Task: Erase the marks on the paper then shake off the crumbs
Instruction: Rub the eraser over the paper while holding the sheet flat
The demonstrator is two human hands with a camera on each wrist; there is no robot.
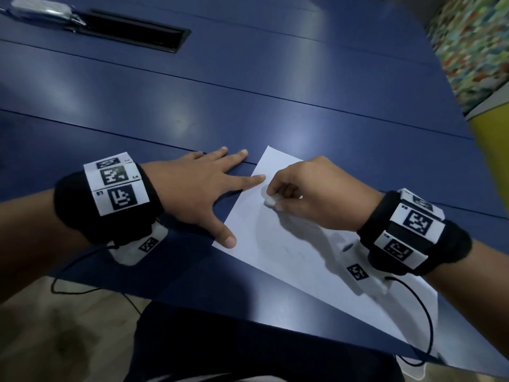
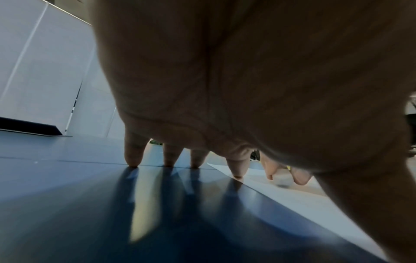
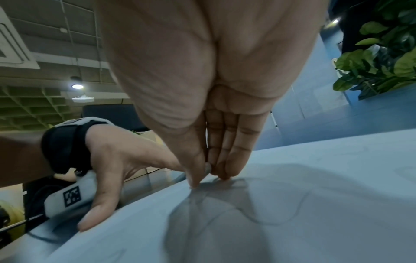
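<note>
Left hand spread, forefinger seemingly touching paper.

Your table looks smooth, blue and semi-glossy, throwing soft reflections. The paper is matt white. Your wristbands look like black cloth.

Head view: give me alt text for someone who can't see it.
The right hand pinches a small white eraser against a sheet of paper on a blue table. The left hand, fingers spread, steadies the sheet's left edge.

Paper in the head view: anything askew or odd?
The paper lies skewed to the blue table's edge, its near corner overhanging. Otherwise nothing odd: left hand pins it, right hand rubs a white eraser on it.
</note>
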